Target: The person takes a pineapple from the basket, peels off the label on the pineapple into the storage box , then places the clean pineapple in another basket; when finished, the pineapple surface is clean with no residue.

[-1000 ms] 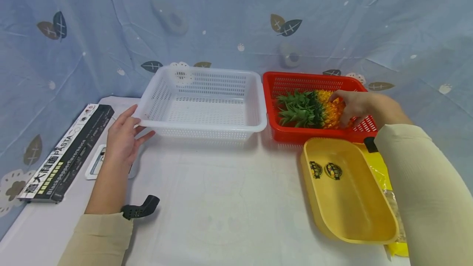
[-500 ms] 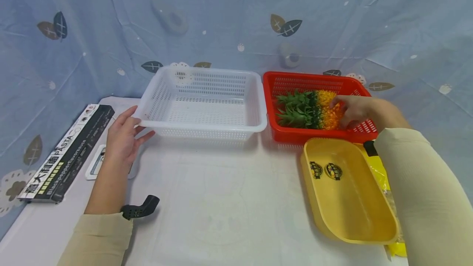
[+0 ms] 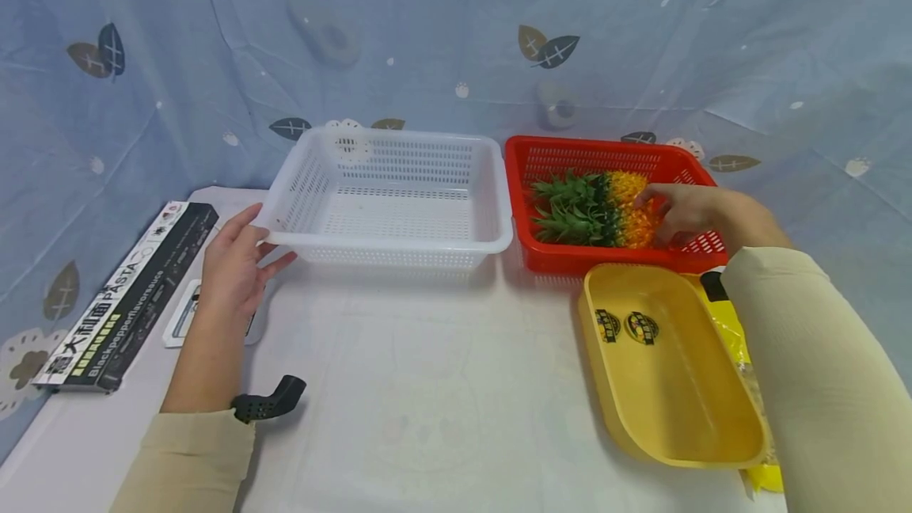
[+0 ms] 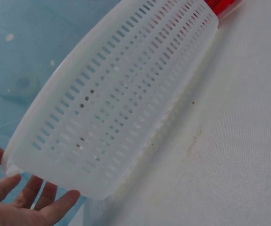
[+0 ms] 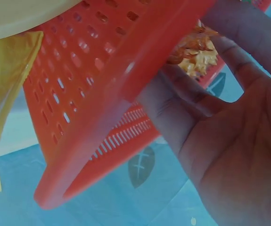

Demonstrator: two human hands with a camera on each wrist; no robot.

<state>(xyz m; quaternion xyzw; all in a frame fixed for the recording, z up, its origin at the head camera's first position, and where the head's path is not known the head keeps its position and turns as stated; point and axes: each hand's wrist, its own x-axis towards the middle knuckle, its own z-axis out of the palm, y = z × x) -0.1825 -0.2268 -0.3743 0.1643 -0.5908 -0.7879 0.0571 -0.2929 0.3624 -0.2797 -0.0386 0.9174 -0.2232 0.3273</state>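
My left hand grips the front left corner of a white plastic basket. In the left wrist view its thumb is at the rim of the basket, with the other fingers below. My right hand reaches over the right end of a red plastic basket. Its curled fingers hold the base of the nearer pineapple; a second pineapple lies alongside behind it, both crowns pointing left. In the right wrist view, the red rim hides some fingertips beside the orange-yellow pineapple skin.
A yellow tub stands in front of the red basket, partly over a yellow packet. On the left lie a long black-and-white pasta box and a small flat white pack. A blue patterned cloth hangs behind.
Since a second ago the right hand and nearer pineapple have shifted slightly left in the red basket, and the two pineapples show more separately. The left hand has stayed at the white basket's corner.
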